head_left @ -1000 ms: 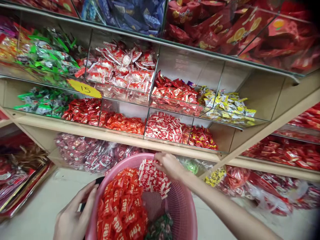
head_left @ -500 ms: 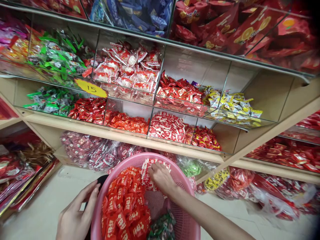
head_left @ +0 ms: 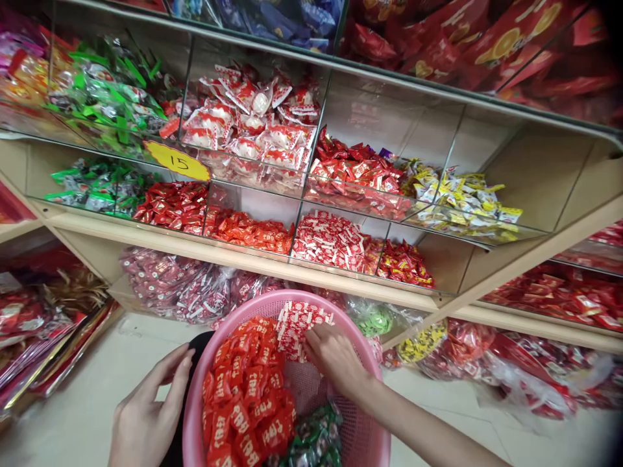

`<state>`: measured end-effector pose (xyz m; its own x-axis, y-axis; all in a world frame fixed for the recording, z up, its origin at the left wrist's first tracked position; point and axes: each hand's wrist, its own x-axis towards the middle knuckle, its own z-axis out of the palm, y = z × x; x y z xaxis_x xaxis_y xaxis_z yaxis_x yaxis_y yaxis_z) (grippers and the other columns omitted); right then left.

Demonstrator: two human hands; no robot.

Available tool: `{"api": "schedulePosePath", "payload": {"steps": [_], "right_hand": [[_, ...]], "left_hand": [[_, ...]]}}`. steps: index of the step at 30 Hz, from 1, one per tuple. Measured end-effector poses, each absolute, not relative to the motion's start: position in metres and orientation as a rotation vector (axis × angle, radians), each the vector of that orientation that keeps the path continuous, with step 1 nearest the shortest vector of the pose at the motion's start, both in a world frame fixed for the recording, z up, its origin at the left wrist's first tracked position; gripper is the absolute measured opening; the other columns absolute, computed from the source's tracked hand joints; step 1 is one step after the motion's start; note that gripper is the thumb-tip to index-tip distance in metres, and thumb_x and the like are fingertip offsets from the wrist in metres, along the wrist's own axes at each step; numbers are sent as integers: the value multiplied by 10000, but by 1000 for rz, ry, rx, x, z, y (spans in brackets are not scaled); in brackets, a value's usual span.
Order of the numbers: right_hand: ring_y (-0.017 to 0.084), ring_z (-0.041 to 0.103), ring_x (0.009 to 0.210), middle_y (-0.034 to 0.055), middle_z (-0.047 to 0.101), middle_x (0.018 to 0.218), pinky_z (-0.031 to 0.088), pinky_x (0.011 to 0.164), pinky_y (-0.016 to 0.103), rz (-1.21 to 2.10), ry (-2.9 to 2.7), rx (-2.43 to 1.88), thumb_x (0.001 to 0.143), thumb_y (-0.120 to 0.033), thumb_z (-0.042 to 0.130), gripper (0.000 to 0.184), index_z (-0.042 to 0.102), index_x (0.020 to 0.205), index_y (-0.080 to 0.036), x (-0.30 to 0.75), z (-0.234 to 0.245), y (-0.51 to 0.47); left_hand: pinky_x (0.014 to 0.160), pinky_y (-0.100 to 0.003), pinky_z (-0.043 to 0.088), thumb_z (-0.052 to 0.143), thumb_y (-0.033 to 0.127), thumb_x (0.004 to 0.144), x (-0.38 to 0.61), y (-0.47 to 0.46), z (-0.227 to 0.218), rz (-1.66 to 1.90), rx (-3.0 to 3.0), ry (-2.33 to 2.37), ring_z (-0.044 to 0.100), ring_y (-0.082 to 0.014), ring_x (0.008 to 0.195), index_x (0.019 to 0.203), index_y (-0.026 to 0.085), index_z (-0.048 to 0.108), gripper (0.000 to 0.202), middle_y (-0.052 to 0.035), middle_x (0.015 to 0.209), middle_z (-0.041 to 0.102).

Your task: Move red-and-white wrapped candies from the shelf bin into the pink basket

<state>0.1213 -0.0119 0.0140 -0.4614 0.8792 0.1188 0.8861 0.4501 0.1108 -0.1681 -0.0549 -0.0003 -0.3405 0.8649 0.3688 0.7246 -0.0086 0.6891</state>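
1 batch of red-and-white candies (head_left: pixel 296 326) lies at the far wall of the pink basket (head_left: pixel 359 415), left of and beyond the nearer right hand (head_left: pixel 335 360), fingers curled, grip unclear; left hand (head_left: pixel 143 415) outside, fingers parted, empty.

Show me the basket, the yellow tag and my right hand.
Basket (head_left: pixel 193 415): head view, on its left rim.
Yellow tag (head_left: pixel 178 161): head view, on its middle.
Right hand (head_left: pixel 337 357): head view, on its back.
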Motion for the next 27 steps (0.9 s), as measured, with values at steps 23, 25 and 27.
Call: {"api": "schedulePosePath", "payload": {"steps": [23,25,27], "right_hand": [[204,638,687,74,669,784,483,509,284,43,-3069,-1595,782,-54,504,164,648,797,-132,104,-42,-21],[205,642,674,74,674,772,489,508,285,66,-3084,-1594,789,-69,505,164,655,783,-135,102,-42,-21],[205,645,666,80,677,757,492,509,281,88,-3081,-1598,799,-93,508,161,661,775,-135,98,-42,-20]], "left_hand": [[472,-192,505,489,531,744,-168,-60,0,1234,1637,2042,644,-151,689,992,245,627,403,-25,1010,692],[480,-193,506,490,538,739,-168,-60,0,1223,1628,2049,645,-150,685,988,248,628,406,-21,1001,695],[486,-193,506,492,537,739,-168,-60,0,1208,1616,2054,645,-148,685,998,254,622,405,-15,1006,693]]}}
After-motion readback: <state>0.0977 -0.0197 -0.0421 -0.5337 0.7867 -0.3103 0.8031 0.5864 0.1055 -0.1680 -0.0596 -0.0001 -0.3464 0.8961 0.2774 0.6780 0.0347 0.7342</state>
